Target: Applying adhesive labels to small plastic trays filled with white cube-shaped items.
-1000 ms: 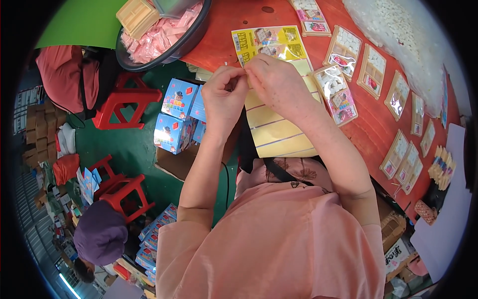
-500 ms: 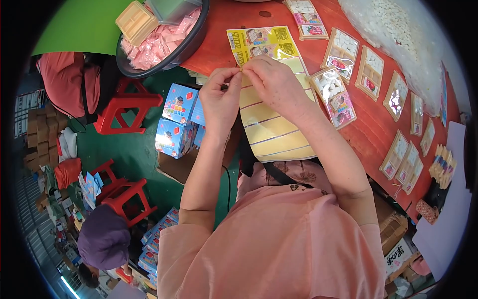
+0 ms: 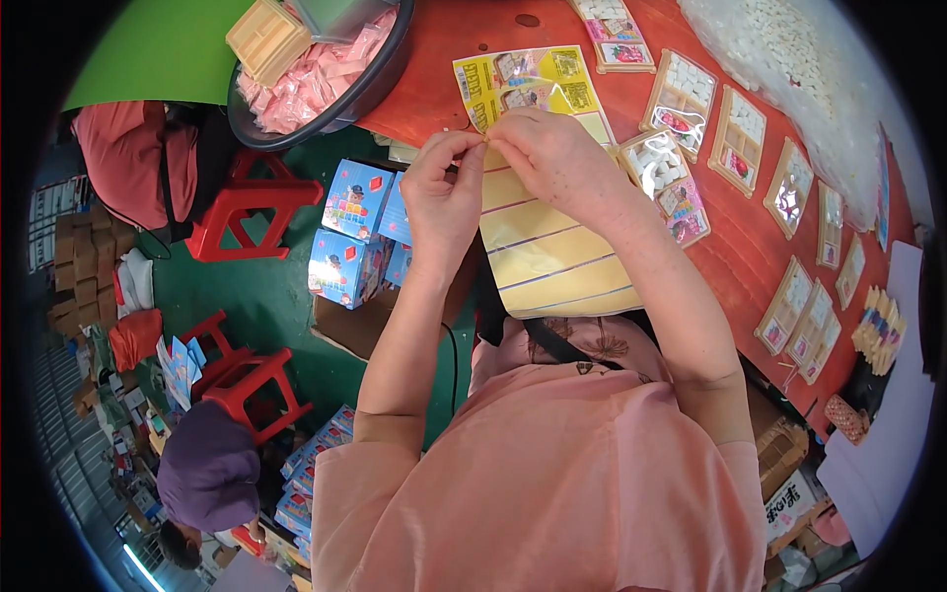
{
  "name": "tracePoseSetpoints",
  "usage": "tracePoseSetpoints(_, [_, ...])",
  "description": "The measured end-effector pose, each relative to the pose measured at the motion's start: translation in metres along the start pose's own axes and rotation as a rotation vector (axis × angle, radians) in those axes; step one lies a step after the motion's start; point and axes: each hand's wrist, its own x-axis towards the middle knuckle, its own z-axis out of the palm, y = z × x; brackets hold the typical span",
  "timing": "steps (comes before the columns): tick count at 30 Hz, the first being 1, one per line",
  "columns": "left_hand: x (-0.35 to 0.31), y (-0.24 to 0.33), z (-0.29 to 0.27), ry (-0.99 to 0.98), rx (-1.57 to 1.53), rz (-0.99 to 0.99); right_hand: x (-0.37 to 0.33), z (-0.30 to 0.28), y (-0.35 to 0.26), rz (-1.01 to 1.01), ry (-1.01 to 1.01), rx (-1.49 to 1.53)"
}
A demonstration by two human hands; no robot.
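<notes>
My left hand [image 3: 444, 183] is closed in a pinch, its thumb and forefinger meeting the fingertips of my right hand [image 3: 557, 163], which is also pinched. The fingertips come together over the left edge of a label sheet [image 3: 552, 242]. What lies between them is too small to make out. Printed yellow labels cover the sheet's far end; its nearer part is pale yellow bands split by thin dark lines, hanging over the table edge toward my lap. Beside my right wrist lies a compartment tray [image 3: 653, 163] of small white pieces, with a pink printed card [image 3: 684, 212] at its near end.
Several similar trays [image 3: 737, 138] lie across the red table [image 3: 434, 74]. A big clear bag of white pieces [image 3: 789, 54] fills the far right. At far left, a dark tub [image 3: 370, 99] holds pink packets. Blue boxes [image 3: 350, 232], red stools [image 3: 247, 212] and another person [image 3: 207, 474] are left.
Both hands stay pinched together at the sheet's edge, with only slight finger movement. The whole view has shifted a little.
</notes>
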Motion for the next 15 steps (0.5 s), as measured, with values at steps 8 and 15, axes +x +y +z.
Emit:
tracePoseSetpoints(8, [0.0074, -0.0055, -0.0058, -0.045, 0.337, 0.38, 0.0011, 0.0008, -0.0011, 0.069, -0.05, 0.051])
tracePoseSetpoints(15, [0.0014, -0.0026, -0.0032, -0.055, 0.035, -0.014, 0.0016, 0.0043, 0.0006, 0.147, 0.024, 0.175])
